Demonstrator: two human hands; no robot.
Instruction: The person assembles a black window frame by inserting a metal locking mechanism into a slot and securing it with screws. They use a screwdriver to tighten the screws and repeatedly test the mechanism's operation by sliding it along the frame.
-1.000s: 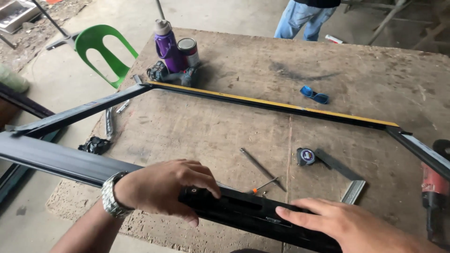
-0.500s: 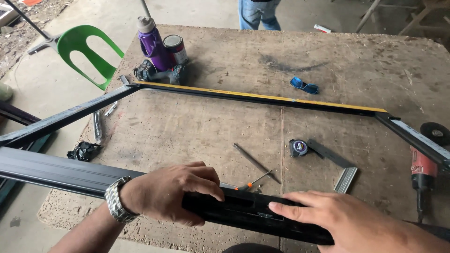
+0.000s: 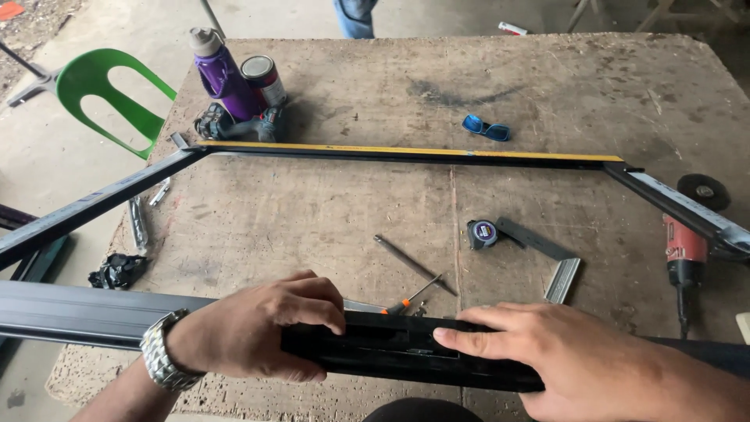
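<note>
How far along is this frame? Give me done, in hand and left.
Done: the yellow-edged far bar meets the left side bar and right side bar at both far corners. In hand: the left hand grips the black near bar, the right hand lies flat on it. Left: the near bar's ends run out of view, so its corner joints cannot be confirmed; the screwdriver and tape measure lie untouched.

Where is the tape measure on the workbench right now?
In the head view, the tape measure lies right of centre on the workbench, touching the metal square, beyond the right hand.
</note>
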